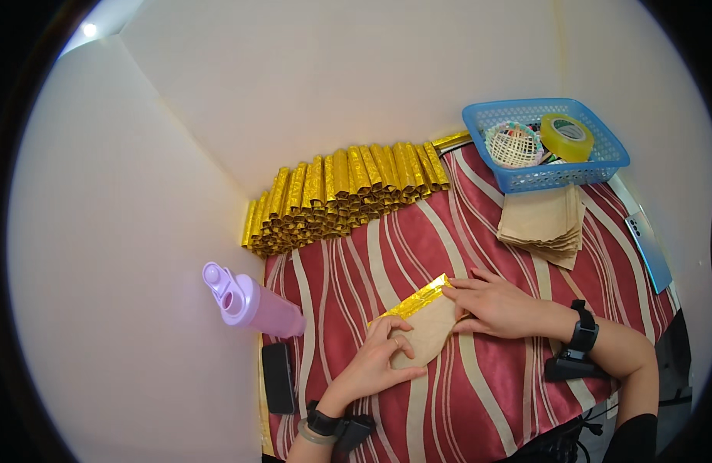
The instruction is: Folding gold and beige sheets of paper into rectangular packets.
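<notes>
A tan paper sheet (423,338) with a shiny gold foil strip (414,301) along its far edge lies between my hands on the striped cloth. My left hand (377,359) is curled over the sheet's left end, its thumb reaching along the near edge and a ring on one finger. At the other end, my right hand (495,305) grips the sheet, fingertips on the foil and thumb lower on the paper's side. The paper bulges slightly between them. Part of its underside is hidden by my fingers.
Many gold foil tubes (340,185) are stacked against the wall. A blue basket (526,179) holds clear tape (566,137) and a small woven basket (513,145). Tan paper sheets (539,220) lie below it. A purple bottle (252,303), black phone (278,378) and blue phone (649,251) stand around.
</notes>
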{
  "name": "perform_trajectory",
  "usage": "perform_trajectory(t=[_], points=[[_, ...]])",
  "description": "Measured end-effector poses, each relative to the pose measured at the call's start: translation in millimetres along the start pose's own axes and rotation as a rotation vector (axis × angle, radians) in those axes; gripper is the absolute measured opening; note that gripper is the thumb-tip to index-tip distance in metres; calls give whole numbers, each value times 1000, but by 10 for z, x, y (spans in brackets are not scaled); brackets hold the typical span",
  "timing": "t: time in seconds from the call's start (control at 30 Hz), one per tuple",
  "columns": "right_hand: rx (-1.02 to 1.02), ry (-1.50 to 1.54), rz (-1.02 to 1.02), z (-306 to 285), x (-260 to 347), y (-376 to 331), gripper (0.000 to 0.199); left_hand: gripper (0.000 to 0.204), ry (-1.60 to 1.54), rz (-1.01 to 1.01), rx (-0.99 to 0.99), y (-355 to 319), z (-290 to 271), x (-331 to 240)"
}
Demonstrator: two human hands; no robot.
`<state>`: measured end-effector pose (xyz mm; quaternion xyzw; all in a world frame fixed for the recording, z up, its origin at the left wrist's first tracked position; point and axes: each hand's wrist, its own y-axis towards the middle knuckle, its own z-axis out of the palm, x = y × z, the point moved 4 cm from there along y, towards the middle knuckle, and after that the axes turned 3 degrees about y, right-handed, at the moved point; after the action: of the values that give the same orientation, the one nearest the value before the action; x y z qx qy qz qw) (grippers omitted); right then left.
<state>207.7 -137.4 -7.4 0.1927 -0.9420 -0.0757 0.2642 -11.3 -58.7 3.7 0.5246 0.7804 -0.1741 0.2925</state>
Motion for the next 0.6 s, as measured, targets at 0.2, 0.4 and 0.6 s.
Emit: perform_trajectory(t=[0.2, 0.4, 0.6], points=[[-119, -33, 7, -8, 43, 40, 55, 22, -14, -43, -9, 1, -22, 16], [-167, 54, 29, 18, -45, 53, 43, 11, -42, -47, -51, 0, -37, 1], [-178, 171, -24, -10, -150, 29, 36, 10, -97, -92, -91, 2, -41, 55]])
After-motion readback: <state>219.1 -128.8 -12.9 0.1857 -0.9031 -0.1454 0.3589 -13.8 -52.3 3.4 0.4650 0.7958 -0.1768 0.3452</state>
